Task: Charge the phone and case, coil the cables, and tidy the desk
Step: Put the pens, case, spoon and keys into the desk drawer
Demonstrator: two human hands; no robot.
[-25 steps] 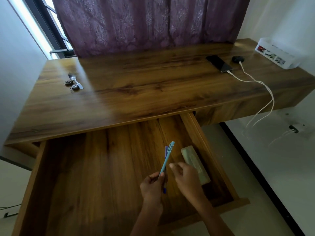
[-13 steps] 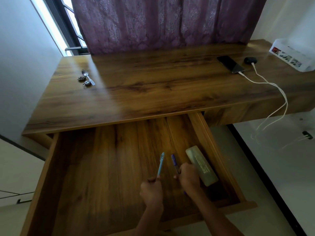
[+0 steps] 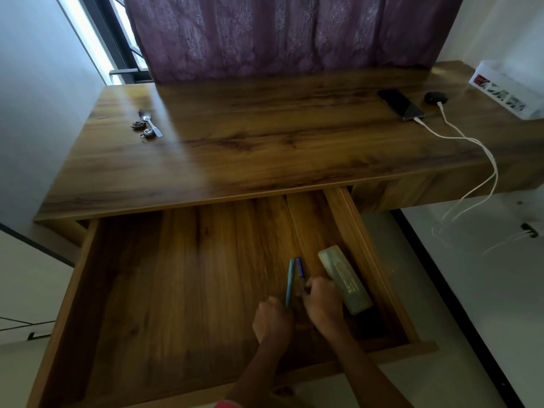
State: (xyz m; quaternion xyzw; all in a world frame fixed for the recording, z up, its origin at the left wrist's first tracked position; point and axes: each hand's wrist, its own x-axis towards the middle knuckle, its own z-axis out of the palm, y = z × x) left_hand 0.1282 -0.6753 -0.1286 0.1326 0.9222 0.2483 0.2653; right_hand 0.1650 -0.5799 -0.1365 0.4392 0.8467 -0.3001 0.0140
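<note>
The desk drawer [image 3: 164, 284] stands pulled out below the wooden desk [image 3: 265, 148]. Inside it, my left hand [image 3: 272, 320] holds the lower end of a light blue pen [image 3: 290, 285], and my right hand [image 3: 322, 304] holds a dark blue pen [image 3: 299, 267] beside it. Both pens lie low against the drawer floor, side by side. A greenish pencil case [image 3: 344, 279] rests just right of my right hand. On the desk's far right lie a black phone [image 3: 400, 103] and a black earbud case [image 3: 435, 97], each plugged into a white cable [image 3: 471, 142].
A spoon [image 3: 149, 121] and small metal bits lie on the desk's left part. A white box [image 3: 509, 92] sits at the far right corner. The white cables hang over the desk's right edge toward a charger [image 3: 528, 231] on the floor. A purple curtain hangs behind.
My hands have lowered the two pens from a raised, crossed position down to the drawer floor and laid them parallel. The camera has shifted a little to the left.
</note>
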